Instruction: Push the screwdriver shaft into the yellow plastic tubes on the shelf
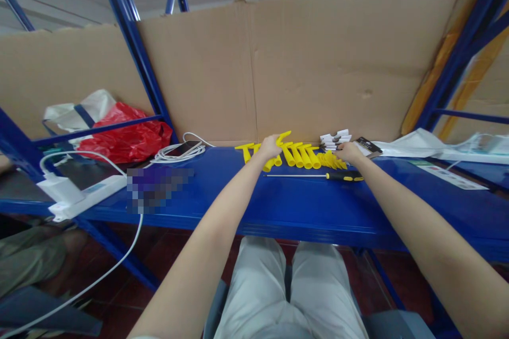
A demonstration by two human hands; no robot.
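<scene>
Along the back of the blue shelf top lies a row of yellow plastic pieces (302, 157), funnel-like with flat ends. My left hand (271, 146) is closed on one yellow piece (283, 136) at the left part of the row. My right hand (349, 152) reaches to the right end, beside small yellow parts (332, 160) and a stack of white-and-black pieces (334, 139); its fingertips are too small to make out. A long screwdriver (344, 175) with a black and yellow handle lies in front of the row.
Cardboard (318, 63) stands behind the shelf top (294, 206). At left are a coiled white cable (178, 153), a power strip (89, 196) and a red bag (127, 132). A black card (368, 145) and white bags (417, 144) lie at right. A person's leg shows at lower left.
</scene>
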